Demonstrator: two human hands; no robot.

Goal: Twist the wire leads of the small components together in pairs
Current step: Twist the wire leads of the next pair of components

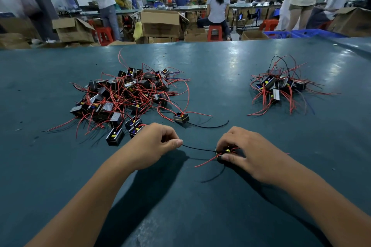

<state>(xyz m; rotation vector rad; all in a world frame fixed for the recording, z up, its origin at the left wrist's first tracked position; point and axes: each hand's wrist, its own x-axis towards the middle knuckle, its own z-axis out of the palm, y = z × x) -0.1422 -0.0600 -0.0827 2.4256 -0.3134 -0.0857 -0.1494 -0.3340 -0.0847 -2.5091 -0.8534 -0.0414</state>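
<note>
My right hand (244, 151) clamps a boxy black component (224, 153); left hand (158, 144) beside it pinches its thin black lead (198, 148).

I can read no text, label, brand or number anywhere in front of me. The small black components (120, 96) heaped on my table (220, 70) show only yellow parts and red and black wires, with no print I can make out. The cardboard boxes (160, 23) beyond the table's far edge carry faint dark marks on their sides, too blurred to read as words.
</note>
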